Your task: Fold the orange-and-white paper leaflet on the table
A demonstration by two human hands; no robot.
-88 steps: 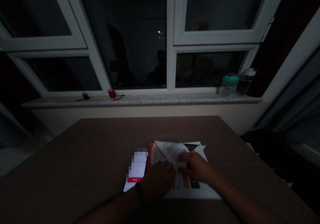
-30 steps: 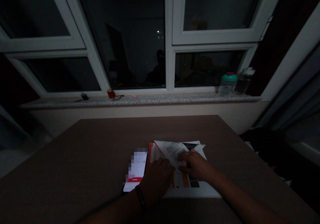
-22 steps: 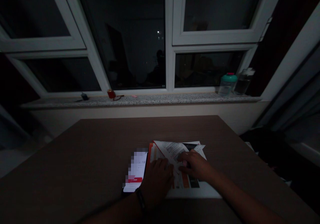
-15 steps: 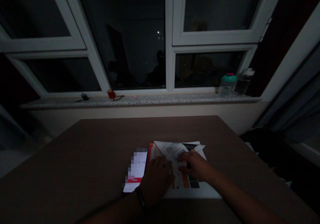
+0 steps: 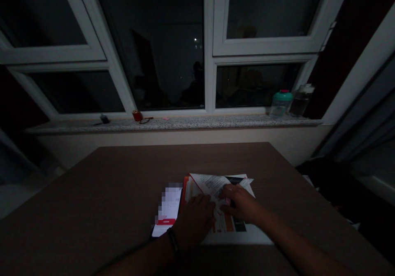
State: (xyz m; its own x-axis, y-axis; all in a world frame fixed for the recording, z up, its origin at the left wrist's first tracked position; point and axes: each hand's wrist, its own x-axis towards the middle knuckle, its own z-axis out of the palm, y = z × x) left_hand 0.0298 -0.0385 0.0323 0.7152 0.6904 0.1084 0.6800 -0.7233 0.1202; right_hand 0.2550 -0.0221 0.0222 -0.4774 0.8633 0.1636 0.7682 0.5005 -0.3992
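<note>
Printed sheets of paper [image 5: 226, 223] with orange, black and white areas lie on the brown table [image 5: 138, 165], and the top one is folded over at its upper part. My left hand [image 5: 197, 214], with a dark band at the wrist, rests on the left part of the paper, its fingers bent and close together. Over the fold, my right hand [image 5: 237, 202] has its thumb and fingers curled towards each other at something small and pinkish that I cannot make out. Just left of my left hand lies a phone [image 5: 168, 210] with a lit screen.
Beyond the table runs a speckled window sill [image 5: 197, 122]. It holds a small red container [image 5: 137, 115], a dark little object [image 5: 104, 119], a jar with a turquoise lid [image 5: 281, 103] and a clear bottle [image 5: 301, 100]. Dark window panes rise behind.
My left hand has shifted slightly to the right over the paper, its fingers drawn closer in. My right hand has hardly moved.
</note>
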